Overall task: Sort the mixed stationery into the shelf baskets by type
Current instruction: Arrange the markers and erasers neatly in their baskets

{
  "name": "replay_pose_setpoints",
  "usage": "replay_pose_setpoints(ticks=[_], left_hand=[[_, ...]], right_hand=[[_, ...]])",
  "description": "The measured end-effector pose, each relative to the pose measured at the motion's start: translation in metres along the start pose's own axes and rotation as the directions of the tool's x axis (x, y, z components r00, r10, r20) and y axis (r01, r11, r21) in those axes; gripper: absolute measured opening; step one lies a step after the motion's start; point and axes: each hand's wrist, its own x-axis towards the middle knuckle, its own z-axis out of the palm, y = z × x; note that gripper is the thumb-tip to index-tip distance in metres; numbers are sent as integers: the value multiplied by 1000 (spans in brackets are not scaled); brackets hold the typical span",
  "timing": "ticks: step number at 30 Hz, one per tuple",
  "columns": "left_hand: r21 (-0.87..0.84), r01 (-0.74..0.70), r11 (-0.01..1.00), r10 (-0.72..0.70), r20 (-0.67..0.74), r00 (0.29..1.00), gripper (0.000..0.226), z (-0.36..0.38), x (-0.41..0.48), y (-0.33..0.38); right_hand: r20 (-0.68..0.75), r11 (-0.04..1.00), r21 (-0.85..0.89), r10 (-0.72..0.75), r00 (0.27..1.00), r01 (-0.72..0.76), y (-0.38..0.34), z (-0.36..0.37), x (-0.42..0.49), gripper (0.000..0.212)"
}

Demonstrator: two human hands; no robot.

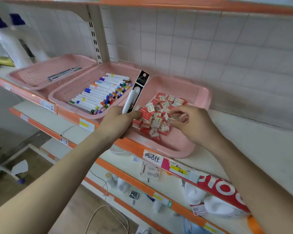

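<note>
Three pink baskets stand in a row on the shelf. The right basket [203,98] holds a heap of red-and-white erasers [161,114]. The middle basket [71,97] is full of coloured markers [101,93]. The left basket [37,76] holds a single packaged item [64,73]. My left hand [118,122] grips a black-carded pack with a white pen-like item [135,93], held upright between the middle and right baskets. My right hand [193,124] reaches into the eraser heap, its fingertips pinching a small eraser [172,119].
White bottles with blue caps [12,39] stand at the far left of the shelf. An upright shelf post [98,39] rises behind the baskets. Lower shelves [142,188] carry small goods, white socks [218,205] and cables. Bare shelf surface [260,157] lies right of the eraser basket.
</note>
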Motion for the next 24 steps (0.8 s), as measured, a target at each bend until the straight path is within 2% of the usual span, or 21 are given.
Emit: replay_pose_setpoints(ticks=[3,5,14,21,24], left_hand=[[99,-36,994,37,-7,999,31,-2,19,6],[98,-51,994,52,-2,999,25,-2,36,8],[153,-82,985,73,63,995,36,12,122,15],[34,-35,999,29,140,990,20,6,177,32],[-12,-24,1000,26,164,986,30,1,195,36]], right_hand=[[4,998,-29,54,999,-53,9,-5,11,33],[-13,996,-37,78,997,-79,14,-10,20,29],[-56,977,-151,140,989,-147,25,-10,73,27],[-79,927,-257,262,962,-274,27,1,142,21],[-89,894,-318,304,948,-317,29,15,168,16]])
